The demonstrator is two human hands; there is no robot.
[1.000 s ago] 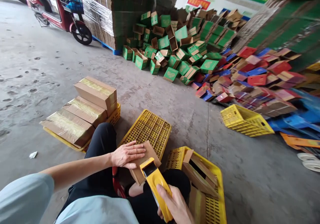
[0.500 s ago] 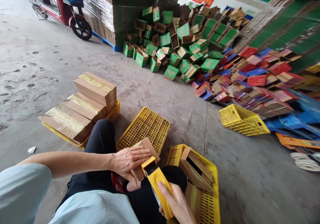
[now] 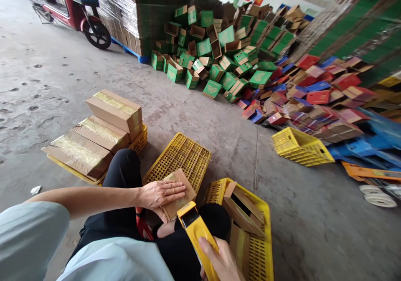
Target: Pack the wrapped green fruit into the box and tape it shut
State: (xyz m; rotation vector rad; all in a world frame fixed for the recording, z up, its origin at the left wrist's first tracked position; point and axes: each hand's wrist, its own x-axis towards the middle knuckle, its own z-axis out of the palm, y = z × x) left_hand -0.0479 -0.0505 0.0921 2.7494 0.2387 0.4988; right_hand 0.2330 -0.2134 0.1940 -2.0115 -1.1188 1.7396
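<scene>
My left hand (image 3: 161, 195) lies across a small brown cardboard box (image 3: 183, 185), fingers stretched over its face and thumb down by the near edge, holding it in front of my lap. The box overlaps the near end of a yellow plastic crate (image 3: 178, 158) with its slotted base facing up. Gripped in my right hand (image 3: 219, 258) is a long yellow tool (image 3: 196, 226), which looks like a hand stapler. Its dark-mouthed head is close to the box's lower right corner; whether they touch I cannot tell. Some fingers are hidden under the tool.
To my right, a yellow crate (image 3: 266, 231) holds brown boxes (image 3: 242, 210). Taped boxes (image 3: 115, 105) sit on another crate at left. Further off lie a yellow crate (image 3: 300, 147), piled green boxes (image 3: 213, 87), red and blue boxes (image 3: 318, 97), and a red scooter (image 3: 75, 16).
The box has tilted slightly under my left hand, showing more of its face. The yellow tool's head now sits just below the box's corner. The whole view has shifted a little.
</scene>
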